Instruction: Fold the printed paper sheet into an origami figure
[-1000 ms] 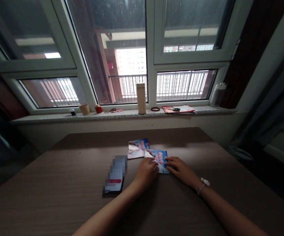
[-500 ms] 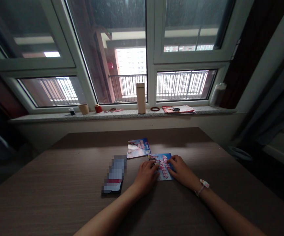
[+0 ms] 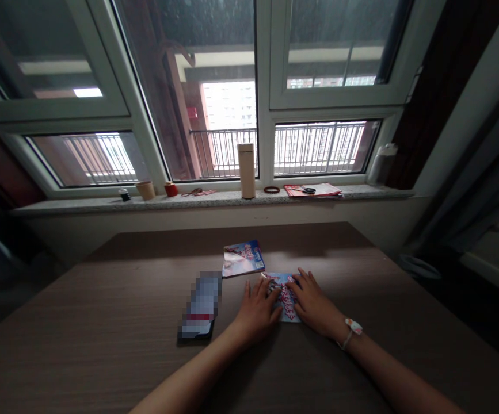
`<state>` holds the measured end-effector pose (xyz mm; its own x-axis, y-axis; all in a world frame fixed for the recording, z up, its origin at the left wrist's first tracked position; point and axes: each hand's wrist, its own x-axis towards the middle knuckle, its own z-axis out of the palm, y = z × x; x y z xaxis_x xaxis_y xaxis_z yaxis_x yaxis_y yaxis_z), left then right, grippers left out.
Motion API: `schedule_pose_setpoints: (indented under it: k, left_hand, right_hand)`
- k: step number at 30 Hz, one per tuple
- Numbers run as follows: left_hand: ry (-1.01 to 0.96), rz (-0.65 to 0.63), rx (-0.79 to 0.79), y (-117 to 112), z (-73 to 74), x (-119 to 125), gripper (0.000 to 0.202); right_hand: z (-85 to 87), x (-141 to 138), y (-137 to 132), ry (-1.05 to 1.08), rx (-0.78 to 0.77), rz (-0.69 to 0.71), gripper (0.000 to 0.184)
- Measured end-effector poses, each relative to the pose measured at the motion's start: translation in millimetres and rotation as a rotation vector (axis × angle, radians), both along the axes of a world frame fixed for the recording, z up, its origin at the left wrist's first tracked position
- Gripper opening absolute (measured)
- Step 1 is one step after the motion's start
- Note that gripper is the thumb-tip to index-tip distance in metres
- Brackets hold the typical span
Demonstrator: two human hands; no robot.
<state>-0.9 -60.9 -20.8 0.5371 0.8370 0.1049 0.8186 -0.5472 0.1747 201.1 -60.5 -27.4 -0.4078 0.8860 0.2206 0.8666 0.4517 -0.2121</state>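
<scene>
A blue printed paper sheet (image 3: 287, 296) with pink lettering lies flat on the brown table, between and partly under my hands. My left hand (image 3: 258, 307) rests on its left side, fingers spread. Across its right side lies my right hand (image 3: 313, 302), with fingers stretched out over the top right part; a bracelet (image 3: 353, 326) circles that wrist. Just beyond them is a similar blue and white printed sheet or booklet (image 3: 244, 259). Left of my left hand lies a phone (image 3: 201, 307), its screen blurred out.
The brown table (image 3: 80, 310) ends before a stone windowsill (image 3: 214, 202). On the sill stand a beige thermos (image 3: 246, 172), a paper cup (image 3: 145, 190), a red spool (image 3: 171, 189), a dark ring-shaped bracelet (image 3: 271, 190), scissors (image 3: 308, 191) on red papers and a grey bottle (image 3: 383, 165).
The sheet under my hands has shifted slightly toward me. My left hand's fingers have spread wider, and my right hand has moved a little left over the sheet, covering more of it.
</scene>
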Motion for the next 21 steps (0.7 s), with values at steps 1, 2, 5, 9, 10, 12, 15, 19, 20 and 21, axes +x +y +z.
schedule_pose_setpoints:
  k: [1,2,5,9,10,12,15,19,20,21]
  left_hand:
    - [0.012,-0.005,-0.006,0.6,-0.1,0.1,0.048]
    - [0.015,-0.011,-0.007,1.0,-0.2,0.0,0.047]
    - [-0.014,0.002,0.013,0.9,-0.7,-0.9,0.046]
    - [-0.036,0.045,0.033,-0.7,-3.1,-2.6,0.053]
    - [-0.032,0.046,0.03,-0.7,-4.2,-3.0,0.055]
    - [-0.018,0.027,0.014,0.3,-6.4,-3.8,0.057]
    - [0.003,-0.022,-0.019,3.1,-8.6,-4.7,0.059]
    - [0.018,-0.01,-0.038,4.7,-8.8,-4.4,0.061]
    - [0.018,0.002,-0.035,4.4,-8.8,-4.2,0.062]
    - [0.015,0.016,-0.03,3.9,-9.0,-4.1,0.063]
  right_hand:
    - [0.1,-1.1,-0.2,0.012,0.013,-0.01,0.045]
    - [0.1,-1.9,-0.3,0.028,0.015,-0.021,0.044]
    - [-0.8,-1.8,1.2,0.082,-0.023,-0.039,0.045]
    - [-2.3,1.6,4.6,0.063,-0.077,-0.007,0.052]
    - [-2.3,2.0,5.1,0.042,-0.087,-0.001,0.053]
    - [-1.5,1.9,4.9,-0.005,-0.101,0.0,0.055]
    - [0.3,0.6,3.2,-0.057,-0.118,-0.017,0.056]
    - [-0.3,0.1,2.1,-0.093,-0.135,-0.082,0.059]
    - [-1.2,0.4,2.2,-0.096,-0.138,-0.112,0.062]
    - [-2.3,0.9,2.5,-0.096,-0.142,-0.142,0.065]
